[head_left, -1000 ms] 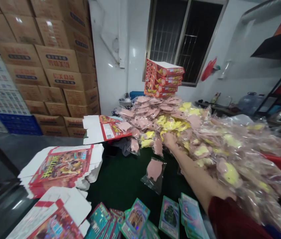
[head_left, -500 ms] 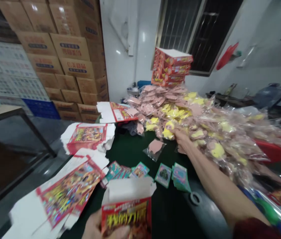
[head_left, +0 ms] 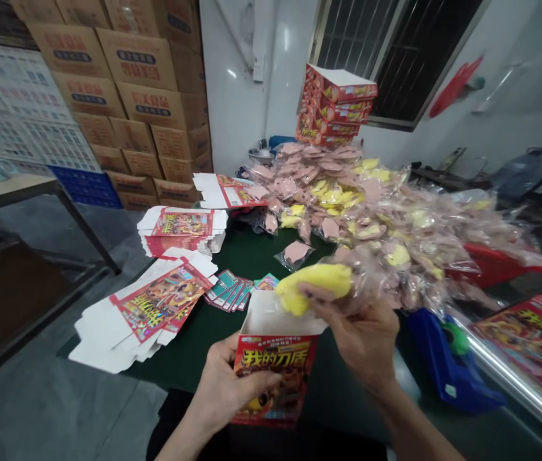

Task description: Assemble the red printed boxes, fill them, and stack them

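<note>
My left hand (head_left: 232, 384) grips a red printed box (head_left: 275, 384) by its lower left side, thumb across the front. The box stands upright with its white top flap raised. In my right hand (head_left: 361, 333) is a yellow plush-looking piece in a clear bag (head_left: 316, 285), pinched just above the box's mouth. The piece overlaps the flap; whether it touches the inside is hidden. Behind the box lie fanned cards (head_left: 232, 291) on the dark green table (head_left: 246, 246). One bagged pink piece (head_left: 295, 254) rests beyond them.
Flat printed boxes (head_left: 155, 301) are stacked at left. A heap of bagged pink and yellow pieces (head_left: 342, 192) spreads across the back and right. Finished-looking red boxes (head_left: 335, 105) stand behind it. A blue tape dispenser (head_left: 453, 365) and a metal rail (head_left: 515, 378) lie at right.
My right hand has drawn back from the heap toward the box, bringing a bagged yellow piece. My left hand and the box now appear higher in view; the camera has tilted downward.
</note>
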Motion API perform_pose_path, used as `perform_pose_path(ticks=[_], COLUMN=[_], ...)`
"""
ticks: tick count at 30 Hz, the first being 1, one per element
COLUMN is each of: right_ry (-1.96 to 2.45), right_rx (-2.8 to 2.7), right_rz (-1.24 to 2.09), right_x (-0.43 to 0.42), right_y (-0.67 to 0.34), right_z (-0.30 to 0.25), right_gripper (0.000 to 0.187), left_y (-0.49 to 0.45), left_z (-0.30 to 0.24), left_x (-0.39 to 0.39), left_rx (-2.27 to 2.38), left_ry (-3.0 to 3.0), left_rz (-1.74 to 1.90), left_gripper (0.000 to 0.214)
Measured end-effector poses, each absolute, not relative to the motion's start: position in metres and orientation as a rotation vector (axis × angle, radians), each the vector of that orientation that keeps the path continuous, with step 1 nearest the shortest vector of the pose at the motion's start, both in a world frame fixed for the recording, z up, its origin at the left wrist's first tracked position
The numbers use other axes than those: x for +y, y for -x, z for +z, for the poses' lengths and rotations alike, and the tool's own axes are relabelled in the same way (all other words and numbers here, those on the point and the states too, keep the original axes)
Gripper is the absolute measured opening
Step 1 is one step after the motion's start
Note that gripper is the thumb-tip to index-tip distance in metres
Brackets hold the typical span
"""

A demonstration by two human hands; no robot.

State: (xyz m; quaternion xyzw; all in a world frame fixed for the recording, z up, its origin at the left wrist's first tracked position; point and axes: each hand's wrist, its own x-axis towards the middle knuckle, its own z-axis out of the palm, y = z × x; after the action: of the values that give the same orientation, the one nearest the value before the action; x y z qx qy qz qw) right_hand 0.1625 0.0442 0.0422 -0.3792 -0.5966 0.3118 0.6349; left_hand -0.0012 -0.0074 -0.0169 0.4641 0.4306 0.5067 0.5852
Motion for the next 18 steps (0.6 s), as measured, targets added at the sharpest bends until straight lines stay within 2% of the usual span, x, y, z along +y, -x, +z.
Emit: perform_pose_path(ticks=[4,6,8,10,11,14,18], right_ry=[1.0,0.99,0.918,0.888,0.882,0.769,0.588], right_rx=[-1.704,-1.837,-1.874,-1.797,-1.748,-1.859,-2.205], right_rz=[0.718,0.854,0.907,0.677,0.473,-0.061,-0.288], right_x=[0.04,0.037,0.034,0.027,0.023,0.008,-0.002], right_y=[-0.169,-0.179,-0.191,-0.201,-0.204,-0.203,-0.19], right_z=[0.037,0.043,0.051,0.059,0.062,0.069,0.065], right_gripper=[0.016,0.019,0.042,0.069,0.075,0.066,0.045], left_y=[0.005,0.006,0.006,0.005,0.004,0.002,0.001], left_z=[-0.017,-0.016,-0.015,-0.013,-0.012,-0.011,-0.015], left_x=[-0.011,-0.01,-0.009,-0.008,-0.008,-0.009,-0.013], left_rx=[1.12,1.155,1.191,1.241,1.267,1.325,1.403], left_ry=[-1.15,-1.235,-1.345,-1.455,-1.501,-1.621,-1.729], left_rz=[1.255,1.246,1.255,1.279,1.287,1.293,1.333], left_gripper=[0.03,0.029,0.03,0.031,0.032,0.031,0.031])
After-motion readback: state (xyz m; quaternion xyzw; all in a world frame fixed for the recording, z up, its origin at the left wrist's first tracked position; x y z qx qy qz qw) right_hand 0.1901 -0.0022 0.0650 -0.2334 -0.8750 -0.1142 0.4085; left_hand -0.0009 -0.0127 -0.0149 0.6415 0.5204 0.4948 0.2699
